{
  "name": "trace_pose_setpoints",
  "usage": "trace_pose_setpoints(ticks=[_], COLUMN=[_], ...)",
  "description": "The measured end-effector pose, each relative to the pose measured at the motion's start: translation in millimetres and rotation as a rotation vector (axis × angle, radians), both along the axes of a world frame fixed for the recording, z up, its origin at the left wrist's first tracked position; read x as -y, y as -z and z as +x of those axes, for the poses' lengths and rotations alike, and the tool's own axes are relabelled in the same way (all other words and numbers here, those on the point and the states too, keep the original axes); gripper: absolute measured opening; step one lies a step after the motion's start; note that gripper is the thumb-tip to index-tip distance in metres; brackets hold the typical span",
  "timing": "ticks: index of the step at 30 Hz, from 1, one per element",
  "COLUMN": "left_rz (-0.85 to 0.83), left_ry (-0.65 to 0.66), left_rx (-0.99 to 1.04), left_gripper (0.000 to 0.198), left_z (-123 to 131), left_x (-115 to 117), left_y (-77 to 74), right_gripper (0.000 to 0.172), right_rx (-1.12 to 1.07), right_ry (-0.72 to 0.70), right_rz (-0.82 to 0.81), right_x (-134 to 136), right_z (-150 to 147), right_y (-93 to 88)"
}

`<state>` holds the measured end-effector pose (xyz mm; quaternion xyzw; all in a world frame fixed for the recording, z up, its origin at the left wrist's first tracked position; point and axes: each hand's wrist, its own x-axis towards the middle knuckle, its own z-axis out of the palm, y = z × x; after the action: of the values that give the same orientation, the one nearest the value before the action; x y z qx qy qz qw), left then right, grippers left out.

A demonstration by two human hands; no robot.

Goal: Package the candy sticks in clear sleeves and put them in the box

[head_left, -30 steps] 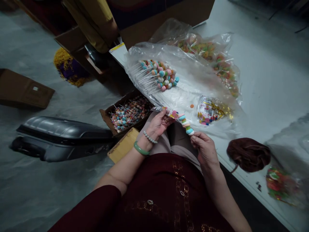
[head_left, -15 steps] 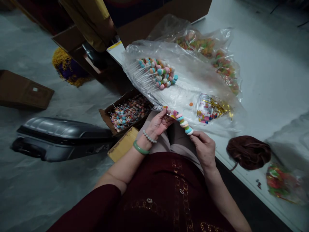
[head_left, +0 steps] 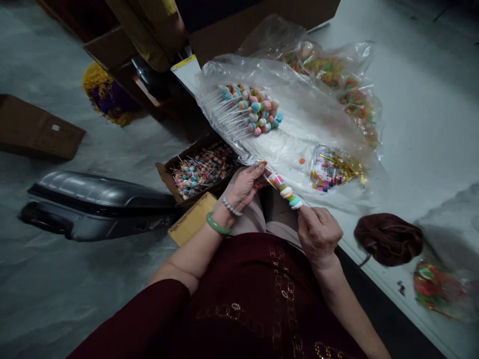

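Note:
My left hand (head_left: 247,185) pinches a clear printed wrapper (head_left: 270,175) above my lap. Inside the wrapper's lower part sits a candy skewer (head_left: 287,192) with pink, white, orange, green and blue pieces. My right hand (head_left: 320,232) is closed at the skewer's lower end, and its fingers hide the stick. Beyond my hands, a pile of candy skewers (head_left: 258,110) lies on a plastic sheet, white sticks pointing left. Flat printed wrappers (head_left: 322,168) and gold twist ties (head_left: 348,168) lie to the right of them.
An open carton (head_left: 164,178) of wrapped skewers stands left of my knees, by a yellow box (head_left: 192,218) and a grey suitcase (head_left: 108,202). Bagged colourful candy (head_left: 352,92) lies at the back of the white table. A dark brown cloth bundle (head_left: 389,239) is at right.
The skewer has slid further up into the wrapper, which now covers more of the coloured pieces. My right hand has turned and shifted slightly right; the whole view has shifted a little.

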<state>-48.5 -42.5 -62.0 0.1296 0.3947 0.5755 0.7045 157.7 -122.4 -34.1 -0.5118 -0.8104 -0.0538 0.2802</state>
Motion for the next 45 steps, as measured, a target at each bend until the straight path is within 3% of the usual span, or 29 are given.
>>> trace_pose_setpoints(ticks=[4, 10, 15, 18, 21, 24, 26, 29, 33, 35, 40, 45], left_rz=[0.042, -0.018, -0.029, -0.007, -0.019, -0.050, -0.068, -0.065, -0.034, -0.033, -0.039, 0.061], left_ry=[0.144, 0.194, 0.181, 0.180, 0.202, 0.248, 0.278, 0.292, 0.300, 0.294, 0.162, 0.100], left_rx=[-0.032, 0.047, 0.042, 0.067, 0.081, 0.083, 0.073, 0.051, 0.055, 0.047, -0.028, -0.090], left_gripper=[0.030, 0.036, 0.033, 0.032, 0.030, 0.029, 0.028, 0.030, 0.035, 0.035, 0.038, 0.036], left_z=[1.6, 5.5, 15.9, 24.3, 30.5, 35.1, 39.3, 48.5, 57.2, 56.0, 47.8, 54.2], left_x=[3.4, 4.5, 7.3, 10.1, 13.3, 17.5, 20.8, 25.7, 27.9, 26.2, 20.5, 21.7], left_y=[-2.3, -0.2, -3.2, -2.0, 2.4, 6.2, 7.8, 9.1, 10.0, 10.4, 10.1, 7.4], right_gripper=[0.014, 0.012, 0.011, 0.010, 0.014, 0.019, 0.021, 0.022, 0.023, 0.022, 0.014, 0.016], right_rx=[-0.294, -0.843, -0.854, -1.024, -1.402, -1.744, -1.884, -1.909, -1.630, -1.453, -1.063, -0.990], right_ry=[-0.023, 0.210, 0.212, 0.241, 0.261, 0.132, 0.056, 0.086, 0.283, 0.303, 0.249, 0.184], right_rz=[-0.271, -0.778, -0.778, -0.893, -1.242, -1.645, -1.774, -1.693, -1.241, -1.068, -0.895, -0.775], right_x=[-3.1, -10.8, -11.3, -13.4, -18.8, -24.9, -27.9, -30.6, -29.7, -26.5, -17.3, -23.5], right_z=[-1.1, -1.9, -5.5, -9.0, -9.4, -6.8, -6.5, -12.0, -22.1, -22.0, -16.6, -28.0], right_y=[8.3, 22.1, 22.6, 28.8, 37.1, 41.4, 41.9, 42.2, 43.4, 43.1, 38.2, 34.9])
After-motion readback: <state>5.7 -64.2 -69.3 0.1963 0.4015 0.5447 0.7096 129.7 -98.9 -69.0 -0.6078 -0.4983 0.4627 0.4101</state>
